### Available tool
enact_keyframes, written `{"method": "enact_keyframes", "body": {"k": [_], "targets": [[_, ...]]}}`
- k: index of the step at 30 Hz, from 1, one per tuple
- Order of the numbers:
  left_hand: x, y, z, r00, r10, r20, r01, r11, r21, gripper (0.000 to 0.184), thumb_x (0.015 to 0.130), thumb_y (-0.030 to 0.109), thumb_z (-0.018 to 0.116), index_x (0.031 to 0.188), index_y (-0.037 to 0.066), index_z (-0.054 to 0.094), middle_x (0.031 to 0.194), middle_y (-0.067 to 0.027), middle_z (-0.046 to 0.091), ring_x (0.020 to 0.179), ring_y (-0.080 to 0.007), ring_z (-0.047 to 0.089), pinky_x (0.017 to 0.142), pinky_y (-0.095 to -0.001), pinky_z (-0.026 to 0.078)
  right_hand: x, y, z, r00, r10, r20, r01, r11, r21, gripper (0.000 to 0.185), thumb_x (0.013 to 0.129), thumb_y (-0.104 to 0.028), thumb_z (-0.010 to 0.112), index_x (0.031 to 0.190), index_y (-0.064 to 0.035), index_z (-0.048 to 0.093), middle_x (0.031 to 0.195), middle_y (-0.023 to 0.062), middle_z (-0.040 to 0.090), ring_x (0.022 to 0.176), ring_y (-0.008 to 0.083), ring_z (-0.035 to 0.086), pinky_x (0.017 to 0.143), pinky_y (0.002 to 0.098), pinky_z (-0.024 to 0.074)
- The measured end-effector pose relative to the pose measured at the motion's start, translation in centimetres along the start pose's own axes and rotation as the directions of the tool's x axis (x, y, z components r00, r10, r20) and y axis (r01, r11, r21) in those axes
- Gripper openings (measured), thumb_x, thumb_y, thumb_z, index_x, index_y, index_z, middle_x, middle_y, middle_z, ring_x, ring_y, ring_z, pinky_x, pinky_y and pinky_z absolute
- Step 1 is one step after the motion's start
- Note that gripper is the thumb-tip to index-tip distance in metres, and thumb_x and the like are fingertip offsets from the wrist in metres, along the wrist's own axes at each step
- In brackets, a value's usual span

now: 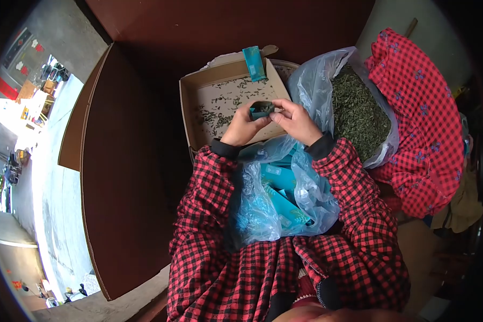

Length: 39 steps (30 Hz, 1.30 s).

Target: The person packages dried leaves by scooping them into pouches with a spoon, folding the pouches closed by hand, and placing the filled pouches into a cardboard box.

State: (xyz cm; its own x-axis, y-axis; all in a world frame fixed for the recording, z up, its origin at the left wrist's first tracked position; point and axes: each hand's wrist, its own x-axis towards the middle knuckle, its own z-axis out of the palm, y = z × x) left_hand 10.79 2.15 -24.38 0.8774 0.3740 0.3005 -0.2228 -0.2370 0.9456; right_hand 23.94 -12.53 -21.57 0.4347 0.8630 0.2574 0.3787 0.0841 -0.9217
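My left hand point(241, 125) and my right hand point(297, 121) are closed on opposite sides of a small teal packet point(260, 114). Its mouth gapes upward and dark leaves show inside. Both hands are over the near right part of a shallow cardboard box point(189, 99), whose floor is scattered with loose dark leaves point(214, 119). Another teal packet point(254, 63) leans on the box's far right edge. On my lap, a clear plastic bag point(257, 212) holds several flat teal packets point(280, 177).
A big clear bag of dried green leaves point(359, 112) stands right of the box, beside red checked cloth point(418, 118) with a dark pattern. A tall cardboard panel point(129, 177) rises on my left. Behind the box is a dark red surface point(231, 24).
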Motion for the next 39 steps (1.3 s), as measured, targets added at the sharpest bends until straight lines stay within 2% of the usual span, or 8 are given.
{"method": "enact_keyframes", "body": {"k": [4,7,11,20,22,28,36,39], "targets": [[0.1,-1.3,0.5,0.995,-0.064,0.075,0.063,0.998,0.009,0.030,0.086,0.004,0.072,0.115,0.000,0.065,0.098,-0.0052,0.070,0.090,-0.0117,0.061,0.083,-0.0289,0.051,-0.7,1.5,0.4,1.000,0.027,-0.011,-0.028,0.988,-0.153,0.039,0.088,-0.003,0.062,0.127,-0.0034,0.059,0.109,0.0149,0.069,0.088,0.0244,0.071,0.077,0.0360,0.0555],[-1.0,-1.4,1.1,0.980,-0.171,0.106,0.174,0.984,-0.023,0.028,0.088,0.004,0.072,0.115,-0.001,0.064,0.097,-0.0028,0.069,0.090,-0.0095,0.061,0.081,-0.0268,0.052,-1.9,-3.7,0.6,0.901,-0.433,-0.024,0.313,0.689,-0.654,0.038,0.086,0.000,0.059,0.123,-0.0044,0.060,0.115,0.0132,0.066,0.094,0.0297,0.069,0.079,0.0375,0.0559],[-0.4,-1.3,0.6,0.976,-0.194,0.103,0.188,0.980,0.065,0.025,0.089,0.004,0.070,0.112,-0.002,0.064,0.096,-0.0020,0.068,0.086,-0.0084,0.060,0.077,-0.0263,0.051,-2.4,-4.7,0.9,0.956,-0.261,0.136,0.283,0.693,-0.663,0.037,0.082,-0.002,0.057,0.119,-0.0093,0.062,0.105,0.0147,0.068,0.096,0.0353,0.067,0.078,0.0452,0.0545],[-0.8,-0.7,1.0,0.989,-0.118,0.094,0.112,0.992,0.065,0.028,0.088,0.006,0.071,0.115,-0.001,0.064,0.096,-0.0023,0.069,0.087,-0.0085,0.059,0.078,-0.0280,0.051,-0.8,-6.1,0.6,0.992,-0.036,0.123,0.112,0.709,-0.697,0.022,0.084,-0.009,0.058,0.104,-0.0094,0.065,0.096,0.0126,0.071,0.089,0.0357,0.069,0.076,0.0503,0.0528],[-0.8,-0.7,0.8,0.972,-0.202,0.117,0.198,0.979,0.045,0.032,0.087,0.008,0.073,0.116,0.000,0.064,0.098,-0.0054,0.071,0.090,-0.0114,0.061,0.084,-0.0308,0.052,-0.9,-5.2,0.3,0.988,-0.088,0.128,0.154,0.686,-0.711,0.019,0.083,-0.010,0.059,0.101,-0.0085,0.065,0.091,0.0126,0.071,0.086,0.0357,0.069,0.075,0.0506,0.0530],[-0.5,-1.9,1.0,0.982,-0.150,0.112,0.149,0.989,0.024,0.035,0.085,0.007,0.074,0.118,0.000,0.064,0.100,-0.0070,0.071,0.092,-0.0130,0.062,0.085,-0.0318,0.051,-0.9,-5.5,0.3,0.966,-0.105,0.236,0.251,0.601,-0.759,0.023,0.082,-0.009,0.057,0.102,-0.0077,0.067,0.097,0.0138,0.072,0.088,0.0364,0.068,0.074,0.0514,0.0531],[-0.6,-1.4,1.4,0.987,-0.103,0.123,0.101,0.995,0.028,0.039,0.082,0.005,0.073,0.119,0.000,0.064,0.104,-0.0097,0.071,0.096,-0.0166,0.064,0.088,-0.0330,0.051,-0.5,-4.3,0.7,0.935,-0.004,0.355,0.309,0.501,-0.809,0.019,0.080,-0.007,0.057,0.097,-0.0064,0.067,0.094,0.0157,0.071,0.086,0.0377,0.069,0.073,0.0530,0.0527],[-0.6,-1.8,1.5,0.990,-0.061,0.130,0.054,0.997,0.053,0.040,0.081,0.004,0.073,0.120,-0.001,0.064,0.107,-0.0105,0.071,0.098,-0.0175,0.064,0.089,-0.0332,0.051,0.3,-4.6,0.9,0.862,0.195,0.469,0.344,0.456,-0.821,0.017,0.079,-0.007,0.057,0.093,-0.0058,0.067,0.093,0.0167,0.071,0.086,0.0386,0.069,0.074,0.0532,0.0527]]}}
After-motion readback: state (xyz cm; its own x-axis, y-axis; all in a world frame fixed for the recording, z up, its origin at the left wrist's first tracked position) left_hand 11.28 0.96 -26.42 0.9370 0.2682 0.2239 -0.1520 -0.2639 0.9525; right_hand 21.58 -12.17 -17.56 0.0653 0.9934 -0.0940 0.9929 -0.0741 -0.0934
